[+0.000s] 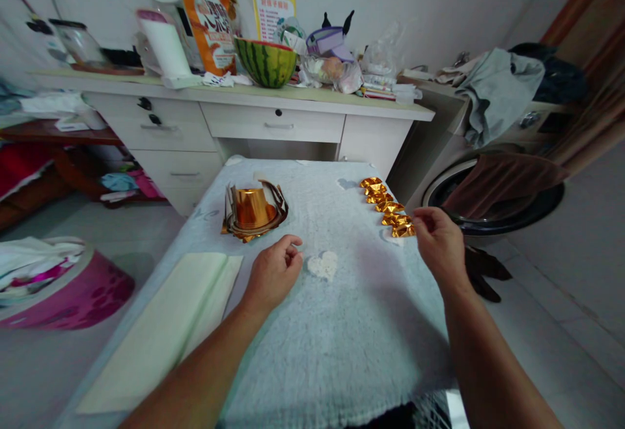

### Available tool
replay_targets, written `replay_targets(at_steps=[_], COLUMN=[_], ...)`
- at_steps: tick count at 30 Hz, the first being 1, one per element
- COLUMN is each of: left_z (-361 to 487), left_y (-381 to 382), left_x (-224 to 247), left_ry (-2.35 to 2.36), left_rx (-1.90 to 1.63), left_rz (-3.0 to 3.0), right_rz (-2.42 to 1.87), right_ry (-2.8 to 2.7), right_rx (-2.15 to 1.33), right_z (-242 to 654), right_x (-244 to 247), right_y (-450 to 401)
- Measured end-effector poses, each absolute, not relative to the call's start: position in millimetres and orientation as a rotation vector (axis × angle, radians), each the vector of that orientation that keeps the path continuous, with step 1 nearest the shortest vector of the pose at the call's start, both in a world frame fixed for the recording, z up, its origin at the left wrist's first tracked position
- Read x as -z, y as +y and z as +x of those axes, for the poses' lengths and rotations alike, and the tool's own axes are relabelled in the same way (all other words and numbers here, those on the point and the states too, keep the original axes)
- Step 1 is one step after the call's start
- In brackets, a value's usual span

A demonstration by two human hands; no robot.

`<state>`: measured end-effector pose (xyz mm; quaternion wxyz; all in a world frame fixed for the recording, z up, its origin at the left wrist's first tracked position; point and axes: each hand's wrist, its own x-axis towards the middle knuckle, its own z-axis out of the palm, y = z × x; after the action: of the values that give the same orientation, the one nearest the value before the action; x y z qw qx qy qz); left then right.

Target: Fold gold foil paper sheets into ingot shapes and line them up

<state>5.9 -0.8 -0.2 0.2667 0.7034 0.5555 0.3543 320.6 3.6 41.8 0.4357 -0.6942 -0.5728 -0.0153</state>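
Note:
On the cloth-covered table, my left hand rests with its fingers curled in loosely, and I see nothing in them. Beyond it stands a shiny gold cup-shaped piece, ringed by bent brown-gold strips. At the table's right edge my right hand is closed in a pinch, its fingertips beside the near end of a row of folded gold foil pieces. Whether the pinch holds anything is hidden. A folded pale-green paper sheet lies left of my left forearm.
A white cabinet beyond the table bears a watermelon half, an orange snack bag and clutter. To the right is a washing machine with an open round door. A pink tub of cloths stands at left.

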Motion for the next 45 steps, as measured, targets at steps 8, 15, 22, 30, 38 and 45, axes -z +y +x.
replay_targets(at_steps=[8, 15, 22, 30, 38, 45], left_z=[-4.1, -12.3, -17.1, -27.8, -24.2, -12.9], left_y=[7.7, 13.2, 11.6, 25.5, 12.7, 25.1], left_x=[3.2, 1.2, -4.7, 15.9, -4.0, 6.1], left_ry=[1.572, 1.676, 1.777, 1.717, 1.852, 1.991], left_rx=[-1.110, -1.359, -1.434, -1.798, -1.753, -1.148], left_rz=[1.732, 1.509, 1.744, 1.058, 1.583, 2.215], right_rz=[-1.544, -1.436, -1.270, -1.011, -1.100, -1.243], right_ry=[-2.298, -2.436, -2.391, -2.576, -2.452, -2.507], right_rx=[-0.357, -0.353, -0.136, -0.009, -0.068, -0.099], right_z=[227.4, 171.5, 147.6, 117.3, 115.7, 162.8], right_x=[-44.6, -33.3, -5.3, -11.7, -12.7, -3.4], right_y=[16.8, 38.2, 32.7, 38.7, 46.4, 37.0])
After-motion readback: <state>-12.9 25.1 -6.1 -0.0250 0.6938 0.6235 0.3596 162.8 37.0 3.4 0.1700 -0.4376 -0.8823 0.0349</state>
